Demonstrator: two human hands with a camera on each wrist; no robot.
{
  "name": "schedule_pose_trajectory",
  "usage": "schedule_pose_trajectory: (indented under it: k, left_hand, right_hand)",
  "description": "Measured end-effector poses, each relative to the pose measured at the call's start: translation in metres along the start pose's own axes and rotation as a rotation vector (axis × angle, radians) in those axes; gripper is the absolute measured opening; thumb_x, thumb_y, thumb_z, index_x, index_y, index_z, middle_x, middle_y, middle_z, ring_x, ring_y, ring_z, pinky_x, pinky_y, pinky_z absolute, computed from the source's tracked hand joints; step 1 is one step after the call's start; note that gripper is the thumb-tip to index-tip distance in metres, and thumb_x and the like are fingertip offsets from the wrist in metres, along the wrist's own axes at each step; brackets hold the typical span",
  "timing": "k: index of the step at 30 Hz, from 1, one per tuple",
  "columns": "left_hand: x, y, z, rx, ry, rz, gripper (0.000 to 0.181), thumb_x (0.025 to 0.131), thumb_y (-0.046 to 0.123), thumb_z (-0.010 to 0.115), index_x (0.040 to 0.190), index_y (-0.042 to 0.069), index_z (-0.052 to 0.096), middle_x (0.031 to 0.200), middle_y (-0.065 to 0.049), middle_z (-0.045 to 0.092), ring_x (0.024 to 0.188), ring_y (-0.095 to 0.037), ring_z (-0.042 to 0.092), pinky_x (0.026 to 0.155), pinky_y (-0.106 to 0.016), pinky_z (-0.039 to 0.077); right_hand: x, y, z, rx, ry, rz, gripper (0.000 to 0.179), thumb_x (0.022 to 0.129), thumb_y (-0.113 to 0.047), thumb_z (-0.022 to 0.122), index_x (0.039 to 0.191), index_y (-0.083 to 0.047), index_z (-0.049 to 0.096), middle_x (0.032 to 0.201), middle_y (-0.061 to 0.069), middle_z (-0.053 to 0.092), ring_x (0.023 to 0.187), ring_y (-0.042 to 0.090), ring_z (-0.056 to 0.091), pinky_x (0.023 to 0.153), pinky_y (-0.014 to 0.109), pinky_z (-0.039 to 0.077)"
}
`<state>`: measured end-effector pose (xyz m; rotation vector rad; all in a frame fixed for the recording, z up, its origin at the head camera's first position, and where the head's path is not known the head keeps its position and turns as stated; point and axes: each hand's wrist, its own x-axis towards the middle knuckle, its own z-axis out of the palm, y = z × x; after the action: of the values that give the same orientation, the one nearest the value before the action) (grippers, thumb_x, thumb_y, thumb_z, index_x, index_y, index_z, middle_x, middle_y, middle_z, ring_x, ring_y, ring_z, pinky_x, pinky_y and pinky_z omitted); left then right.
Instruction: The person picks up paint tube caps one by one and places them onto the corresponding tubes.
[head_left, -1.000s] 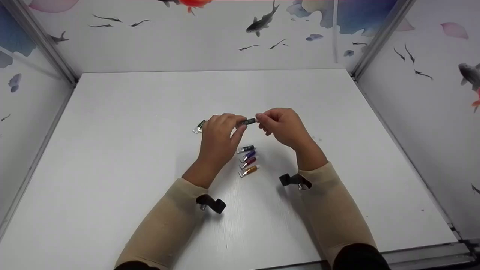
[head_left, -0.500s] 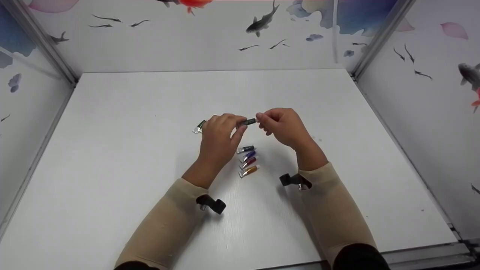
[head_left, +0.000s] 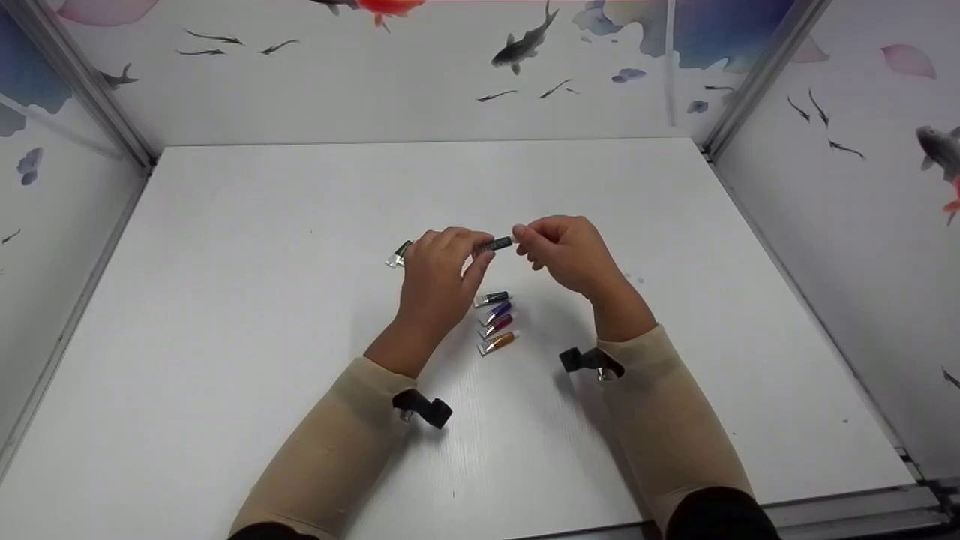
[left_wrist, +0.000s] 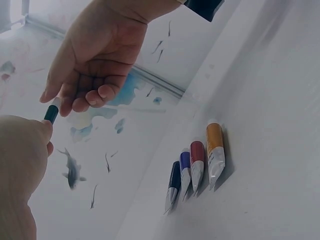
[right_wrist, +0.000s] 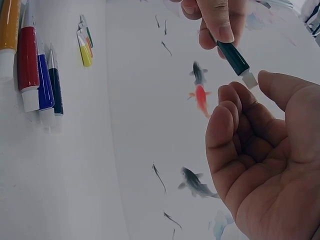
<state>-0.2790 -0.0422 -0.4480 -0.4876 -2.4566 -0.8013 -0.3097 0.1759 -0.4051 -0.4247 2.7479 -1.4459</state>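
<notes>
My left hand (head_left: pixel 442 270) pinches a small dark green paint tube (right_wrist: pixel 233 58) between thumb and fingers, raised over the table, its white cap (right_wrist: pixel 249 79) pointing right. At that cap is my right hand (head_left: pixel 568 251), thumb and forefinger closed on either side of it, the other fingers loosely curled. Below the hands lie a dark tube (head_left: pixel 493 298), a violet-blue tube (head_left: pixel 497 311), a red tube (head_left: pixel 497 325) and an orange-yellow tube (head_left: pixel 498 342), side by side with caps to the right. The left hand hides part of the held tube.
Beyond the left hand lies a small group of tubes, partly hidden in the head view: a green tube (head_left: pixel 403 250) shows there, and a yellow tube (right_wrist: pixel 84 52) in the right wrist view. White panels printed with fish (head_left: pixel 521 46) border the white table (head_left: pixel 225 337).
</notes>
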Motion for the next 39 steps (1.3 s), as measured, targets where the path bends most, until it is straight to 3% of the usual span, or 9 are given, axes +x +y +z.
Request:
schedule_pose_trajectory:
  k: [3, 11, 19, 25, 39]
  left_hand:
    - [0.0003, 0.0, -0.0001, 0.003, -0.001, 0.0, 0.027, 0.108, 0.039, 0.065, 0.129, 0.024, 0.073, 0.121, 0.007, 0.076, 0.112, -0.021, 0.067, 0.094, -0.043, 0.049]
    - [0.0005, 0.0007, -0.0006, 0.004, -0.004, -0.009, 0.027, 0.108, 0.038, 0.065, 0.129, 0.024, 0.073, 0.122, 0.007, 0.077, 0.111, -0.021, 0.067, 0.094, -0.042, 0.05]
    - [0.0009, 0.0009, -0.0013, 0.005, -0.009, -0.016, 0.028, 0.108, 0.039, 0.064, 0.129, 0.024, 0.073, 0.122, 0.007, 0.077, 0.112, -0.021, 0.067, 0.095, -0.043, 0.05]
    - [0.0011, -0.001, 0.0005, -0.017, 0.009, 0.004, 0.027, 0.108, 0.038, 0.064, 0.127, 0.023, 0.074, 0.121, 0.007, 0.078, 0.109, -0.021, 0.068, 0.092, -0.043, 0.05]
    - [0.0004, -0.0016, 0.0019, -0.004, 0.005, 0.001, 0.027, 0.108, 0.039, 0.063, 0.128, 0.024, 0.074, 0.121, 0.008, 0.077, 0.109, -0.019, 0.067, 0.093, -0.042, 0.05]
  right_hand:
    - [0.0009, 0.0011, 0.0, 0.004, 0.004, -0.005, 0.036, 0.105, -0.046, 0.066, 0.103, -0.014, 0.083, 0.095, 0.007, 0.076, 0.08, 0.021, 0.07, 0.08, 0.044, 0.061]
    - [0.001, 0.0059, -0.0026, 0.068, 0.013, -0.065, 0.034, 0.103, -0.045, 0.07, 0.114, -0.014, 0.08, 0.1, 0.006, 0.075, 0.088, 0.031, 0.071, 0.078, 0.027, 0.061]
    - [0.0003, 0.01, -0.0044, 0.117, -0.008, -0.096, 0.028, 0.1, -0.035, 0.076, 0.122, -0.017, 0.079, 0.107, 0.006, 0.075, 0.093, 0.029, 0.068, 0.079, 0.026, 0.06]
    - [-0.0013, 0.0077, -0.0059, 0.102, -0.024, -0.125, 0.031, 0.097, -0.026, 0.08, 0.125, -0.012, 0.077, 0.118, 0.006, 0.075, 0.098, 0.023, 0.064, 0.081, 0.026, 0.056]
    - [-0.0024, 0.0062, -0.0081, 0.097, -0.029, -0.136, 0.022, 0.097, -0.014, 0.077, 0.119, -0.01, 0.078, 0.112, 0.008, 0.075, 0.098, 0.024, 0.067, 0.082, 0.023, 0.058]
